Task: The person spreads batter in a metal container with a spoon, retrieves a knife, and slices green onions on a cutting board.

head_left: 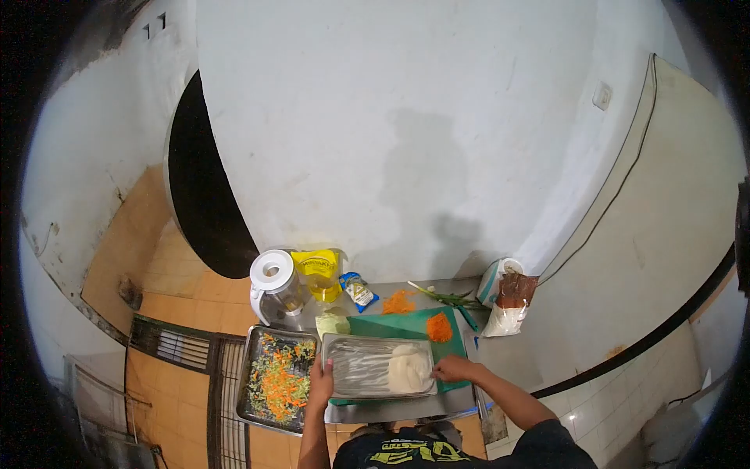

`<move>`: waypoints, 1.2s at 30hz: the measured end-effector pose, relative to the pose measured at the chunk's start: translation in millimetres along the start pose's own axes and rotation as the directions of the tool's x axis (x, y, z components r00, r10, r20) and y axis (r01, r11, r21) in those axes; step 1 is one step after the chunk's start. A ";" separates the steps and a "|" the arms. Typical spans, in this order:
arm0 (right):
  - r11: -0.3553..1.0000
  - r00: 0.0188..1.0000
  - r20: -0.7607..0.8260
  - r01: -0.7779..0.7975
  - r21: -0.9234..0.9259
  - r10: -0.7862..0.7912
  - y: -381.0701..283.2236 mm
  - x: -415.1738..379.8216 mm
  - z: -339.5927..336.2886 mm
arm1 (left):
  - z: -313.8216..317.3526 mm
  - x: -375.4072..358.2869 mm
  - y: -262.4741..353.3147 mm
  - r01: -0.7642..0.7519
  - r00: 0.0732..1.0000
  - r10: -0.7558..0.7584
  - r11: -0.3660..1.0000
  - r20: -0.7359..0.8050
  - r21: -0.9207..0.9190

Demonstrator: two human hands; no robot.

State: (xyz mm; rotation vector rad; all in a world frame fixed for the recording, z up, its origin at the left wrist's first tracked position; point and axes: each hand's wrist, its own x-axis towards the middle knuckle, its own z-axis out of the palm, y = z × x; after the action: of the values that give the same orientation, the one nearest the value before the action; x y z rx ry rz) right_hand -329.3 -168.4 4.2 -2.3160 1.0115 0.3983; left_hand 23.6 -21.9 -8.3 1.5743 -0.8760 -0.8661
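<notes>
A rectangular metal tray lies on a green cutting board, its inside smeared with a whitish film. Pale, thick batter or dough is heaped at its right end. My left hand grips the tray's left rim, thumb on the near side. At the right end, beside the pale heap, my right hand is closed, fingers pressed together; what they hold is too small to make out. Left of the tray, a dark baking pan holds shredded orange and green vegetables.
Behind the tray stand a blender jug, a yellow pouch and a blue-white packet. Grated carrot, a piece of cabbage and spring onions lie around the board. A bag of white powder stands at right.
</notes>
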 end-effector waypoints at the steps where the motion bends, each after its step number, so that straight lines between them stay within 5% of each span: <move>1: 0.997 0.989 0.126 0.071 0.002 -0.071 1.3 1.7 -2.8 | 0.5 2.1 -3.1 -0.006 1.000 0.006 0.999 -0.008 0.038; 4: 0.958 0.978 -0.204 0.025 0.285 0.035 19.1 14.4 6.5 | 1.0 -5.3 6.8 -0.038 0.999 0.040 0.995 0.016 -0.090; 7: 0.980 0.989 -0.107 -0.122 -0.160 0.106 7.3 9.2 8.2 | 2.4 -9.0 -1.0 0.019 1.000 -0.020 0.997 -0.009 -0.077; 10: 0.998 0.989 0.134 0.061 -0.008 -0.060 -1.8 -4.3 -10.4 | 0.2 -9.7 0.8 -0.018 1.000 0.017 0.999 -0.025 -0.039; 13: 0.986 0.970 -0.208 -0.094 0.138 0.122 3.6 -3.4 0.3 | 1.6 -12.9 5.9 -0.043 0.999 0.043 0.998 -0.020 -0.045; 16: 0.992 0.986 0.123 -0.100 -0.077 0.109 3.4 2.5 0.9 | 2.6 -15.0 6.4 -0.002 1.000 0.001 0.998 -0.016 -0.058; 19: 0.987 0.999 -0.040 0.023 0.158 -0.017 -9.0 -13.3 -15.5 | 3.4 -13.3 12.8 0.014 0.999 -0.015 1.000 -0.031 -0.013; 22: 0.951 0.958 -0.205 -0.239 -0.196 0.198 -23.8 -16.9 -13.9 | 5.3 -7.8 0.0 -0.034 0.999 0.034 0.999 -0.017 -0.008; 25: 0.985 0.992 0.090 -0.073 -0.155 0.088 7.4 -7.1 1.5 | 8.7 -13.0 19.4 -0.040 0.999 0.042 0.993 0.008 -0.115; 28: 0.980 0.969 -0.164 -0.168 0.106 0.184 17.4 -8.3 0.1 | 5.6 -18.9 10.9 -0.032 0.999 0.031 0.995 -0.014 -0.094; 31: 0.958 0.973 -0.074 -0.228 -0.172 0.218 7.2 -12.2 4.2 | 10.0 -14.1 -4.0 -0.034 0.999 0.031 0.997 -0.033 -0.068; 34: 0.987 0.986 0.110 -0.115 -0.113 0.128 -4.5 -13.2 -9.7 | 6.8 -21.4 26.8 0.048 0.999 -0.046 0.994 0.014 -0.101; 36: 0.969 0.969 -0.072 -0.240 -0.060 0.236 -0.3 -10.0 1.3 | 5.7 -26.4 16.6 0.056 0.998 -0.055 0.995 0.006 -0.086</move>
State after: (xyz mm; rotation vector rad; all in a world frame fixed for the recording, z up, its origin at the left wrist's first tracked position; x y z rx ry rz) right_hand -335.9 -161.7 8.0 -2.2862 1.3343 0.4619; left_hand 4.8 -3.6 9.4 1.5283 -0.7903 -0.9344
